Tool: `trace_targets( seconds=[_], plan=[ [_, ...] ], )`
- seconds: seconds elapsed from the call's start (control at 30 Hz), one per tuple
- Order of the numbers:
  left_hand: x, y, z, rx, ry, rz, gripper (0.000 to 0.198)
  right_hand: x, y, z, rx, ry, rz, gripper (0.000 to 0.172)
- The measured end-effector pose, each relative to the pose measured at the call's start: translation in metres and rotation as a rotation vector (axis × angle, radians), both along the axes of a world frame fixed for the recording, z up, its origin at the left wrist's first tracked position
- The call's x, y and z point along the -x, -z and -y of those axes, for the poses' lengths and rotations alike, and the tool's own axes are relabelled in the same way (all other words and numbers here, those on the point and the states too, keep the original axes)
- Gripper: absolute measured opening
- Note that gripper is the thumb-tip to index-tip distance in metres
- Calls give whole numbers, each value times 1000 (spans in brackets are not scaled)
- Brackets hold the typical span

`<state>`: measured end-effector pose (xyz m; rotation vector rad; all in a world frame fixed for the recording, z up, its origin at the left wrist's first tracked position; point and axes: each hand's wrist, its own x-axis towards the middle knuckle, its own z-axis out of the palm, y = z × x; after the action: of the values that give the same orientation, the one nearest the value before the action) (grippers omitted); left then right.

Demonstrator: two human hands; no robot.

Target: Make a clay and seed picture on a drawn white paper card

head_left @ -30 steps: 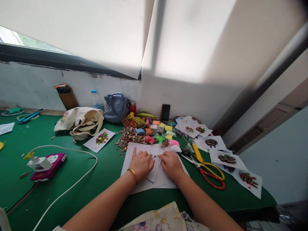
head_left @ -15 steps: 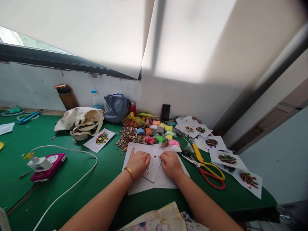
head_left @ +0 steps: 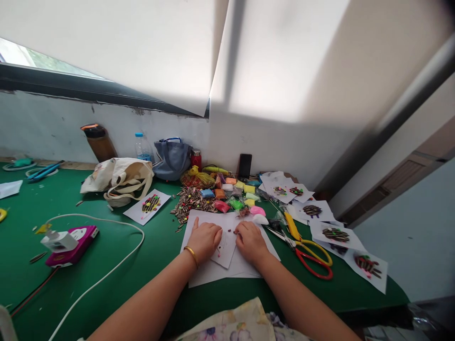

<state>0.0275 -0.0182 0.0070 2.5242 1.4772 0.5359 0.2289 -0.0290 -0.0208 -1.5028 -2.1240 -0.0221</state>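
Note:
My left hand (head_left: 205,239), with a gold bangle on the wrist, rests fingers curled on the left edge of a small white paper card (head_left: 227,246). On the card's right edge lies my right hand (head_left: 250,241), fingers bent and pinched near tiny dark seeds (head_left: 232,231) at the top of the card. The card lies on larger white sheets (head_left: 213,274) on the green table (head_left: 149,246). A pile of striped sunflower seeds (head_left: 190,201) lies just beyond the sheets. Small packs of coloured clay (head_left: 231,194) sit behind them.
Yellow and red scissors (head_left: 309,251) lie to the right, beside several finished seed pictures (head_left: 336,234). A cream tote bag (head_left: 117,180), grey bag (head_left: 172,158), bottles and a phone (head_left: 244,166) stand by the wall. A pink device (head_left: 71,251) with a white cable lies at left.
My left hand slid left off the card and curled, uncovering a faint drawing on it. The right hand edged slightly towards the card's top.

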Motion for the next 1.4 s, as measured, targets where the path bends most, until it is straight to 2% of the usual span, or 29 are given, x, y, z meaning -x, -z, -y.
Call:
trace_targets(
  seconds=[0.27, 0.43, 0.63, 0.8, 0.97, 1.1, 1.4],
  plan=[
    [0, 1, 0, 6, -4, -4, 36, -4, -2, 5, -32, 82, 62, 16],
    [0, 1, 0, 5, -3, 11, 36, -3, 0, 5, -30, 56, 66, 15],
    [0, 0, 1, 8, 2, 10, 36, -3, 0, 5, -25, 35, 70, 30],
    [1, 2, 1, -10, 4, 16, 34, -4, -1, 7, -41, 9, 54, 23],
    [0, 3, 1, -12, 5, 12, 34, -2, -2, 7, -42, 14, 57, 28],
    [0, 3, 1, -13, 8, 15, 34, -2, -2, 8, -57, -2, 27, 22],
    [0, 5, 0, -36, 8, 37, 32, -6, 2, 4, -105, -14, -50, 28]
  ],
)
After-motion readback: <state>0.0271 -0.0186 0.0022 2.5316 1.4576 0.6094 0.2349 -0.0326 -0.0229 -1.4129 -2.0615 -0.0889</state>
